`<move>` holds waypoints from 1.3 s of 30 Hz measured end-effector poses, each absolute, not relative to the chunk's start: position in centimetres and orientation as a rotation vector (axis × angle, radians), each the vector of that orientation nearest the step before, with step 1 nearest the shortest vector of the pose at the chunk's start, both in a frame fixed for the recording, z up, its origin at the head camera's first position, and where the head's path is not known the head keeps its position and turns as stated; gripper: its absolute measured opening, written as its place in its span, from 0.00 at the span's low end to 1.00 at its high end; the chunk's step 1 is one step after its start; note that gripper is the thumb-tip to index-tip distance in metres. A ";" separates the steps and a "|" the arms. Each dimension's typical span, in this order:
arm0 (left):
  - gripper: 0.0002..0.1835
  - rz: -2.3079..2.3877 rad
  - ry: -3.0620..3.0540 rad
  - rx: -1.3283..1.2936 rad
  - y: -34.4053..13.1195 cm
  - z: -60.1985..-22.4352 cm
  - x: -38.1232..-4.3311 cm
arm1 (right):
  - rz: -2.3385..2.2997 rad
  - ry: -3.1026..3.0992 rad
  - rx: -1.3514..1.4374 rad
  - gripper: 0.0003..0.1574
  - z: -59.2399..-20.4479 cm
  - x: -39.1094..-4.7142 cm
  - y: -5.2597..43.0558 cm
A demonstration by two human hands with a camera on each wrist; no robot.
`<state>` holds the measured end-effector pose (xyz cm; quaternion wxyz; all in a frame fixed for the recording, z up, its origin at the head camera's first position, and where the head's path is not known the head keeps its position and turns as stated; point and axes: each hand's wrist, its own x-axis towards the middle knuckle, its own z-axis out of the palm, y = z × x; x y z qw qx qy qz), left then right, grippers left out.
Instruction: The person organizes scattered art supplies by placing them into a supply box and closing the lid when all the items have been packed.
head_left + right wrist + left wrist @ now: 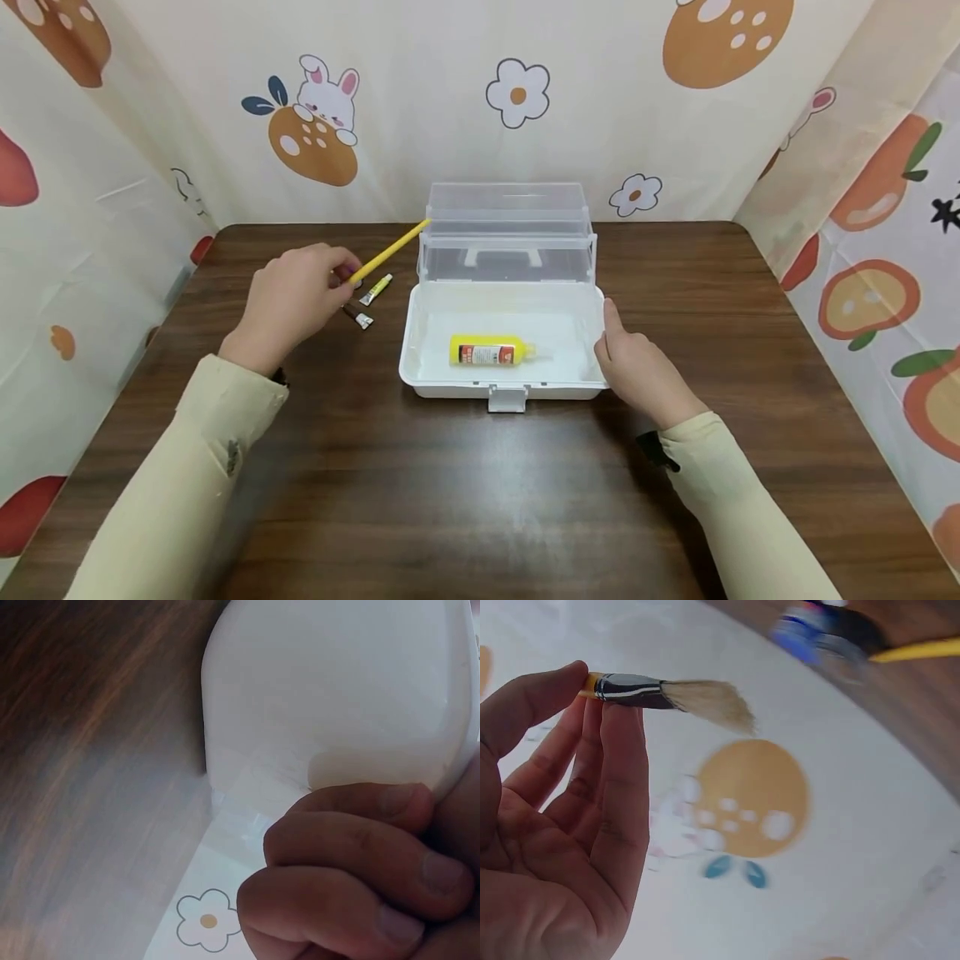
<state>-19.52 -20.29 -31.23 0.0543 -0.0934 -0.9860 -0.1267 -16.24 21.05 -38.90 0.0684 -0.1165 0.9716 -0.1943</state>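
Pinching yellow-handled paintbrush (634,690) in left hand (288,296), left of white toolbox (450,390); gripping its right edge with right hand (643,371). Possibly risking snagging brush on raised clear lid (506,198) by swinging low.

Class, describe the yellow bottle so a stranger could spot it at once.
On the dark brown table, the right hand holds an open white box. Inside, the yellow bottle lies on its side, nozzle to the right in the head view. Unlike the small yellow tube outside and the slim brush in the left hand, it is thick-bodied.
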 end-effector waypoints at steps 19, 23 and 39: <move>0.10 -0.232 -3.037 -0.742 -9.8 -30.3 -22.1 | -0.559 2.930 -0.364 0.37 -38.6 -16.2 21.1; 0.11 -0.148 -3.019 -0.758 -9.0 -30.7 -22.8 | -0.547 2.935 -0.373 0.38 -38.4 -16.4 21.0; 0.13 0.007 -2.962 -0.791 -7.4 -32.0 -23.8 | -0.537 2.943 -0.370 0.38 -38.5 -16.5 21.1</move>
